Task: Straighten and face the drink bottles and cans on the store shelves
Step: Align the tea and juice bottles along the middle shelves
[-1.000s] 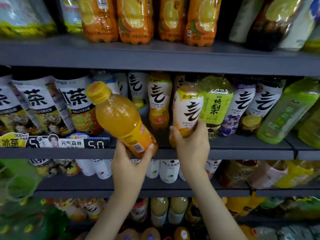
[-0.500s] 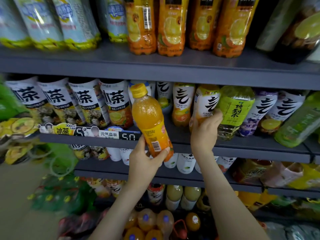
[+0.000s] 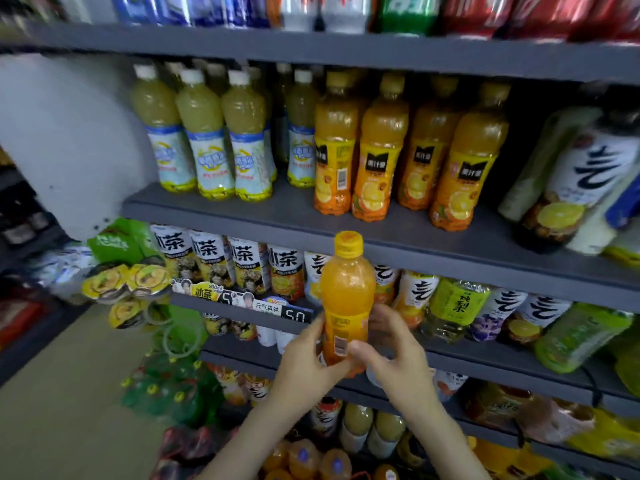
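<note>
Two hands share one orange juice bottle (image 3: 347, 299), which stands upright in the air in front of the price strip (image 3: 263, 304), below the shelf (image 3: 242, 216) where four matching bottles (image 3: 381, 150) stand. The left hand (image 3: 304, 362) curls round its lower left side and the right hand (image 3: 398, 355) wraps the other side, thumb across the label; the barcode faces the person. This looks like the step of returning a stray bottle to its own row. The next move seems to call for a lift over that shelf's front lip and a half turn so the fruit picture faces out. The leftmost of the four also shows its barcode and probably needs turning. Open room lies on the bare board in front of the row, and in the dark gap just right of it, before a leaning white-label bottle (image 3: 568, 188). The board above (image 3: 346, 53) sits near the caps, so headroom looks tight.
</note>
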The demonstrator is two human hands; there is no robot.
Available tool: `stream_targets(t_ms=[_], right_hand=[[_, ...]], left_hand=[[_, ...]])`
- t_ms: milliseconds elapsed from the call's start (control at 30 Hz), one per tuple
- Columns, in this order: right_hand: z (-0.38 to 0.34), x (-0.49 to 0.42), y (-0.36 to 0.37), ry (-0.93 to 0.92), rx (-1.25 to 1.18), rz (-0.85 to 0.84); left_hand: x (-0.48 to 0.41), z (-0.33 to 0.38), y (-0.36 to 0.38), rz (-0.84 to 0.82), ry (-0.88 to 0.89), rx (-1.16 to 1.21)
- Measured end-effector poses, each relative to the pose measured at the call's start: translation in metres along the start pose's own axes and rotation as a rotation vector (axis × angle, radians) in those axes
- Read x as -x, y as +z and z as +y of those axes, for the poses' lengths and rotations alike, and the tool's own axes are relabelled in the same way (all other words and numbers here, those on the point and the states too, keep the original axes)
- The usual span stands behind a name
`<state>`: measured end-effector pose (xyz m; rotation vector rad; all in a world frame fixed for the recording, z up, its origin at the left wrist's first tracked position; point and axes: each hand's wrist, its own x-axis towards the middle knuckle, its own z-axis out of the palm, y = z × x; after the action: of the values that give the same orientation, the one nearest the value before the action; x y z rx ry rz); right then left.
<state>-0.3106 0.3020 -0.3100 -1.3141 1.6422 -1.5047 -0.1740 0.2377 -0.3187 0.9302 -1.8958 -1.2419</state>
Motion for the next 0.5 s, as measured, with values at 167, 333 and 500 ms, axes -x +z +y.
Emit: stream_targets(t_ms=[167, 333, 500], right_hand=[[-0.047, -0.013, 0.001, -0.234, 0.14, 0.05], [-0.094, -0.035, 0.005, -0.382, 0.116, 0.316], [-0.103, -0.071, -0.012, -0.256, 0.258, 0.608]], left_hand=[[-0.004, 0.048, -0.029, 0.034, 0.163, -0.153], [-0.044, 0.09, -0.057, -0.035, 0.337, -0.237], [-0.088, 0.104, -0.068, 0.052, 0.43, -0.347]])
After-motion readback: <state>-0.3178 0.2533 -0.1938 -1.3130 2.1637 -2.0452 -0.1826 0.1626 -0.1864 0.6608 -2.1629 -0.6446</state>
